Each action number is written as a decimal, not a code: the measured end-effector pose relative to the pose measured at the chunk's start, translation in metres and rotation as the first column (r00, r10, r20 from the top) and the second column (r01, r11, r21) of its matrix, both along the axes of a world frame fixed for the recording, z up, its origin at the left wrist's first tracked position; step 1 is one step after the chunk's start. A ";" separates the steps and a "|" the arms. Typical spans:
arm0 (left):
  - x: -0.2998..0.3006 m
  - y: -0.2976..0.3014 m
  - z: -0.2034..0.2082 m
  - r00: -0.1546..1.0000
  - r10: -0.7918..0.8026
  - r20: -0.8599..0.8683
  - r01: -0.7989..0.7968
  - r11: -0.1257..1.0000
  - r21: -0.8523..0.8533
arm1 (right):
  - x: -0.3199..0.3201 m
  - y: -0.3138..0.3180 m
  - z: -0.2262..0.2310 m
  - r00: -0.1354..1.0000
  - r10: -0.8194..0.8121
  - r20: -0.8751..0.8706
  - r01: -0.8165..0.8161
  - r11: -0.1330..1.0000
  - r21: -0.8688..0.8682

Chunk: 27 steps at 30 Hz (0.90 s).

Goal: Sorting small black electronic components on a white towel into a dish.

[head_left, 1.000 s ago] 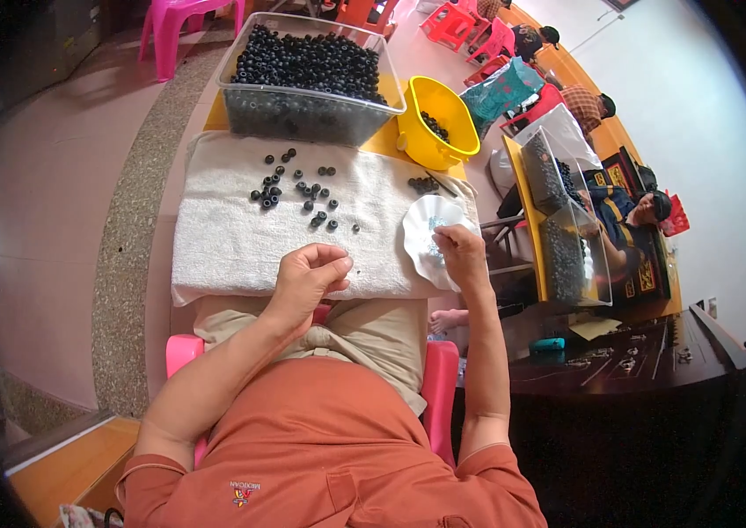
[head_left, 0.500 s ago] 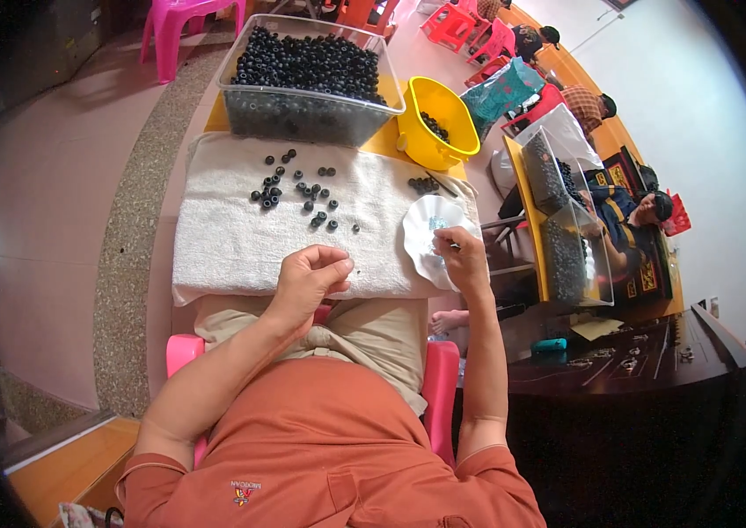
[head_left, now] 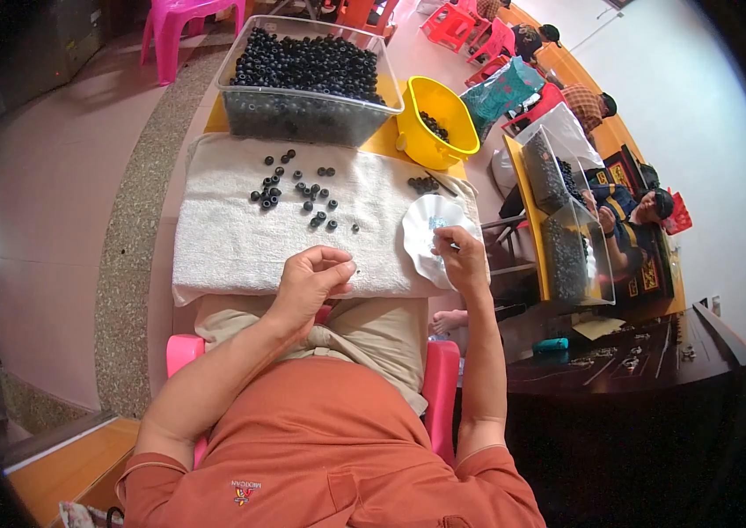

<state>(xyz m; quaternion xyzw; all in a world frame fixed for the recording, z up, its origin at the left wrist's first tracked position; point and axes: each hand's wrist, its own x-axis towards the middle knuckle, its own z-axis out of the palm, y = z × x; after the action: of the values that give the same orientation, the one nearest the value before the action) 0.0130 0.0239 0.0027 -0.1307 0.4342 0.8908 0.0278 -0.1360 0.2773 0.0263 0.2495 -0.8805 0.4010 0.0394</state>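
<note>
Tiny pale-blue bits (head_left: 437,223) sit in the white scalloped-edge shallow dish (head_left: 417,251); dish is my landmark. Bits look near weightless, hard, easy to scatter: fingertip pinch, one at a time. Exact shape too small to tell.

Bare right hand (head_left: 463,252) is over the dish's near right part, thumb and fingertips drawn together at the bits; can't tell if one is caught. Bare left hand (head_left: 312,275), left of and nearer than the dish, has thumb and forefinger in a pinch; contents, if any, not visible.

Loose glossy black round beads with holes (head_left: 321,216) lie left of the dish; a short row (head_left: 423,185) is just beyond it. Probably light, rigid, slick, prone to roll; take across the sides, clear of the hole. White terry towel (head_left: 223,246) under the dish should damp rolling. Dish looks stiff, maybe brittle; lift by the rim.

Beyond dish: yellow plastic tub (head_left: 445,158); beyond-left, clear plastic bin (head_left: 303,123), heaped with beads, likely heavy.

Writing: small lettered emblem (head_left: 242,493) on the rust-orange shirt (head_left: 329,396), nearer than dish. No readable label on dish or tub.
</note>
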 end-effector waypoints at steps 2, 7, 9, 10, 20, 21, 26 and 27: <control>0.000 0.000 -0.001 1.000 -0.007 -0.003 0.007 1.000 -0.008 | 0.006 -0.005 0.004 1.000 -0.011 0.027 0.011 1.000 -0.010; -0.001 0.004 -0.008 0.997 -0.031 -0.072 0.035 0.998 0.052 | 0.009 -0.007 -0.007 0.994 0.071 0.085 -0.051 0.974 -0.222; -0.001 0.004 -0.006 0.996 -0.047 -0.071 0.052 0.997 0.059 | 0.013 -0.011 -0.009 0.990 0.107 0.093 -0.077 0.956 -0.283; 0.000 0.005 -0.004 0.995 -0.065 -0.072 0.070 0.995 0.066 | 0.017 -0.012 -0.011 0.979 0.161 0.124 -0.112 0.937 -0.331; 0.002 0.007 -0.002 0.980 -0.169 -0.102 0.179 0.978 0.103 | 0.070 -0.060 0.022 0.906 0.394 0.155 -0.335 0.891 -0.307; 0.003 0.006 0.004 0.979 -0.186 -0.081 0.194 0.975 0.108 | 0.073 -0.063 0.023 0.906 0.394 0.158 -0.334 0.891 -0.306; 0.004 0.002 0.006 0.966 -0.245 -0.088 0.254 0.961 0.111 | 0.078 -0.069 0.028 0.891 0.452 0.054 -0.433 0.878 -0.207; 0.002 0.001 0.003 0.960 -0.266 -0.086 0.273 0.958 0.085 | 0.077 -0.069 0.028 0.891 0.451 0.055 -0.432 0.878 -0.206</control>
<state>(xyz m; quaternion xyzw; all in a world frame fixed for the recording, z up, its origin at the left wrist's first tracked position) 0.0153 0.0247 0.0059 -0.0357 0.4053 0.9028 0.1391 -0.0585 0.2087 0.0542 0.4183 -0.7594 0.4929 -0.0742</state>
